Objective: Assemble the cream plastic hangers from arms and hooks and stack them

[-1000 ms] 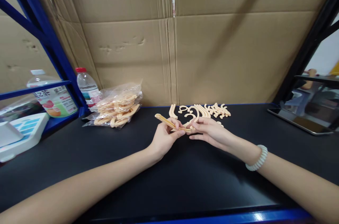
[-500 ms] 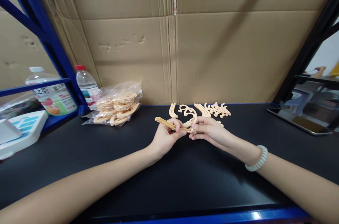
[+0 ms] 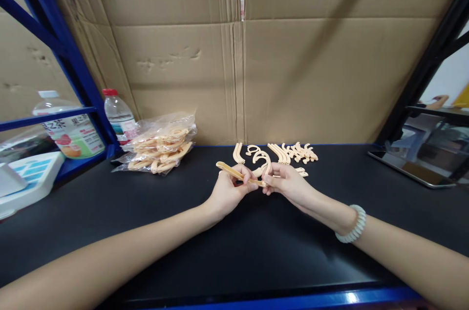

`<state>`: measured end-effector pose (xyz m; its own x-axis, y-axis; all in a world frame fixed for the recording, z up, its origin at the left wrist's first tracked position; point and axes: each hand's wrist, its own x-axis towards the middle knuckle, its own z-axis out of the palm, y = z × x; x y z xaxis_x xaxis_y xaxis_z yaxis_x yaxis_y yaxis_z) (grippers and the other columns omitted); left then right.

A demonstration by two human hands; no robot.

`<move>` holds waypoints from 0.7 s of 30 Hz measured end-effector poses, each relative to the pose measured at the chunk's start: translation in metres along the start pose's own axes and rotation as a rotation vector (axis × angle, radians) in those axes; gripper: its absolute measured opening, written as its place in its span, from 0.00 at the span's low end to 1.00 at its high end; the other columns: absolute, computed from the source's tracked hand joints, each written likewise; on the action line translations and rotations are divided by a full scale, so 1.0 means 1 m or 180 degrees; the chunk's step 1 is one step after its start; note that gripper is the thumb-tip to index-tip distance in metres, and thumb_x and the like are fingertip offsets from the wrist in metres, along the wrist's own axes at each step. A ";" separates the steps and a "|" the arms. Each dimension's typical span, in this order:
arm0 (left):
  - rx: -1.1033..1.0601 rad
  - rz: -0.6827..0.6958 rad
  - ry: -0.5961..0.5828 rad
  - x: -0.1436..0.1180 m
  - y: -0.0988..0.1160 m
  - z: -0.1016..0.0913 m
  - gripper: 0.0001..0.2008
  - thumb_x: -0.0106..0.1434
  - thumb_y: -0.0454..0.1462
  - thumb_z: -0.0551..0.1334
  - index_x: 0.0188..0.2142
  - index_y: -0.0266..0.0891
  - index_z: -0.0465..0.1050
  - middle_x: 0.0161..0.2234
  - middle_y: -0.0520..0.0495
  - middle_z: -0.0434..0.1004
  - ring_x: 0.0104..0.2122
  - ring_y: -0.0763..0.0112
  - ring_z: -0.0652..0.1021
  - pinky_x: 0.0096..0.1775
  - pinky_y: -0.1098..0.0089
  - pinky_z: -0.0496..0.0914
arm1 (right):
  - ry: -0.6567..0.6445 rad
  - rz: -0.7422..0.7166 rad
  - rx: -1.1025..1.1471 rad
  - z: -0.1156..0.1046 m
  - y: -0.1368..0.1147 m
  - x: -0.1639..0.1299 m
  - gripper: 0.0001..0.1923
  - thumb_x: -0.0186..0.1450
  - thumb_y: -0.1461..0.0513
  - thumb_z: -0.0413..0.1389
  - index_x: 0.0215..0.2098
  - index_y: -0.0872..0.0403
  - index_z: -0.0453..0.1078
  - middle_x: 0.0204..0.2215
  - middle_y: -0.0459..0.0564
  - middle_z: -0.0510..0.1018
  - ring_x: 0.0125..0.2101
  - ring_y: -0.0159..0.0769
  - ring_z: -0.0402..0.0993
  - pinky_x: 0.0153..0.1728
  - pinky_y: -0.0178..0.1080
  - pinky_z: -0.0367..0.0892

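My left hand is closed around a beige plastic hanger arm, which slants down to the right toward my other hand. Thumb and fingers of my right hand pinch a curved beige hook at the arm's right end. How the two parts meet is hidden by the fingertips. Just behind the hands lie a few long curved arms, another hook, a row of more arms and a heap of small curved pieces. Flat rounded pieces show beside my right hand.
Clear bags of beige hanger parts are stacked at the left, before a red-capped bottle. A tablet-like slab lies at the right. Cardboard walls off the back of the black table. A blue frame stands left.
My right hand has drawn slightly left and lower, its fingers tighter at the arm's end. More of the flat pieces behind it shows. My left hand has hardly moved.
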<state>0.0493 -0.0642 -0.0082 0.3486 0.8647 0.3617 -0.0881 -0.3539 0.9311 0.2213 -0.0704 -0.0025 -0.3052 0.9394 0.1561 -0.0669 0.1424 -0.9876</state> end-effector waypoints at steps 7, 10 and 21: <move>0.0221 0.0091 0.0006 -0.002 0.004 0.001 0.13 0.51 0.33 0.66 0.22 0.39 0.60 0.24 0.54 0.70 0.28 0.70 0.75 0.33 0.70 0.68 | 0.0084 0.0184 0.0164 0.000 0.001 0.001 0.13 0.52 0.59 0.64 0.24 0.54 0.63 0.20 0.43 0.72 0.22 0.29 0.71 0.27 0.37 0.66; 0.0259 0.0062 -0.0018 -0.002 0.004 0.001 0.13 0.52 0.35 0.66 0.23 0.39 0.60 0.26 0.51 0.73 0.31 0.67 0.77 0.36 0.67 0.70 | 0.0086 0.0255 0.0219 0.001 0.001 0.000 0.12 0.51 0.60 0.63 0.24 0.54 0.63 0.20 0.43 0.72 0.22 0.30 0.70 0.27 0.37 0.65; 0.0242 0.0052 -0.0071 -0.007 0.006 0.007 0.13 0.55 0.37 0.65 0.25 0.40 0.60 0.25 0.52 0.73 0.31 0.65 0.79 0.34 0.67 0.70 | 0.0511 -0.0028 0.0161 0.010 0.010 0.000 0.10 0.51 0.62 0.58 0.22 0.52 0.59 0.18 0.40 0.67 0.17 0.26 0.61 0.21 0.35 0.56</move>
<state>0.0526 -0.0747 -0.0052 0.3685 0.8507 0.3750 -0.0232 -0.3948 0.9185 0.2107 -0.0719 -0.0118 -0.1491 0.9765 0.1556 -0.1180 0.1386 -0.9833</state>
